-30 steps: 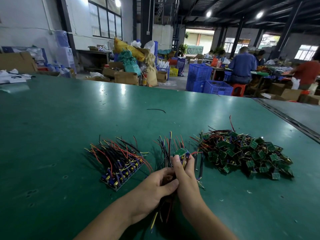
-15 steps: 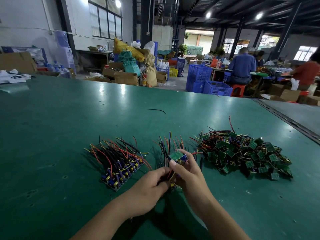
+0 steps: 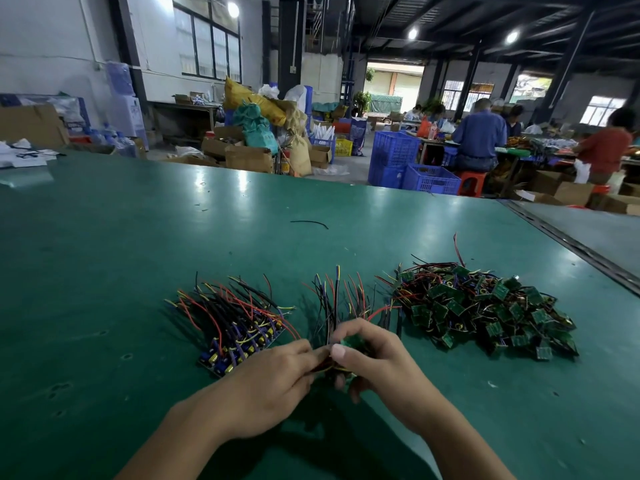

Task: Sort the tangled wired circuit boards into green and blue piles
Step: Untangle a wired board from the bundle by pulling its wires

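Both grips are clamped on 1 tangled bundle of red, black and yellow wires by the green worktop's near edge. The left hand curls round it and the right hand pinches 1 small green circuit board. The wires point at the far edge. 2 piles flank it: the blue-board pile on the left, and the green-board pile on the right, nearer the right hand. The boards are too many to count.

The green board was lowered from raised fingertips and enclosed within the right hand; the left hand was drawn against its wires.
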### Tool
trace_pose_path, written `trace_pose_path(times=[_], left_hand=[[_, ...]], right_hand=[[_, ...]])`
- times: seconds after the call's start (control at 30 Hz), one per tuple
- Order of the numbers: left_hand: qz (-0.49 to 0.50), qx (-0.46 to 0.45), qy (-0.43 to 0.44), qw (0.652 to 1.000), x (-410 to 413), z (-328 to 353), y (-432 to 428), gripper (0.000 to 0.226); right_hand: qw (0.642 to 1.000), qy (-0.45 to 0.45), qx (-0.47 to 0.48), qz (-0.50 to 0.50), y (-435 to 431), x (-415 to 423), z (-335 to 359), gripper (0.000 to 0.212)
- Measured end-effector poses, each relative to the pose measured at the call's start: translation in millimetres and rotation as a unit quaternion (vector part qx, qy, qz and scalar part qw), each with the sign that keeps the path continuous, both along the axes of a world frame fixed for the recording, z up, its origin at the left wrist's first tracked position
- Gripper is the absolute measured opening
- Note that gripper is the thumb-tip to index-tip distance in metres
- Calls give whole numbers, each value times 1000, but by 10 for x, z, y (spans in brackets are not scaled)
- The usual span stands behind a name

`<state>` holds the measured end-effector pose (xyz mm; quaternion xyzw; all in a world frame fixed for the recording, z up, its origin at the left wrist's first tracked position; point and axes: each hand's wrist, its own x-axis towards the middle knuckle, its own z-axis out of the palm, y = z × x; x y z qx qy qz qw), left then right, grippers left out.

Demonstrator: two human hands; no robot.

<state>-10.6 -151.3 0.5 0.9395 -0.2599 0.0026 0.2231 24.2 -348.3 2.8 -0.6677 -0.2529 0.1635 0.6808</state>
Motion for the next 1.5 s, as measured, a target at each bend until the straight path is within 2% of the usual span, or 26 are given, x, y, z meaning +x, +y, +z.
trace_pose_path(times=[0.23, 0.37, 0.43, 0.57, 0.67, 0.77, 0.9, 0.97, 1.03, 1.13, 1.27, 1.33, 1.43, 1.5], left_hand=[[5, -22, -2, 1000, 28, -35, -9, 37], [13, -27, -13, 999, 67, -56, 11, 47], [16, -26, -18, 999, 66, -78, 22, 47], [26, -43, -21, 999, 103, -109, 35, 48], [50, -73, -74, 993, 125, -128, 82, 47], [128, -122, -188, 966, 121, -123, 118, 49], [225, -248, -324, 885, 137, -95, 88, 36], [260, -285, -347, 855, 150, -101, 77, 27], [266, -307, -321, 856, 158, -124, 59, 23], [264, -331, -231, 876, 186, -182, -14, 22], [272, -340, -180, 882, 224, -209, -86, 28], [273, -343, -173, 882, 226, -209, -88, 30], [283, -321, -163, 889, 233, -216, -64, 45], [289, -309, -157, 893, 250, -228, -51, 54]], right_hand=[[999, 14, -9, -34, -4, -1, -12, 5], [998, 28, -42, -35, 23, -10, -3, 13], [996, 54, -45, -47, 34, -3, -3, 5], [990, 136, -13, -37, 21, 13, 8, 10], [981, 170, 43, -86, 28, 49, -1, 19], [970, 168, 87, -156, 13, 108, 8, 19], [945, 152, 177, -230, -80, 243, 128, 8], [925, 121, 234, -274, -176, 357, 244, 8], [906, 50, 258, -332, -328, 514, 376, 8], [874, -99, 117, -462, -665, 818, 520, 9], [775, -200, -96, -592, -1131, 1177, 553, 23], [751, -210, -167, -604, -1345, 1295, 485, 28], [756, -194, -278, -560, -1517, 1362, 344, 32], [736, -208, -378, -521, -1529, 1359, 263, 30]])
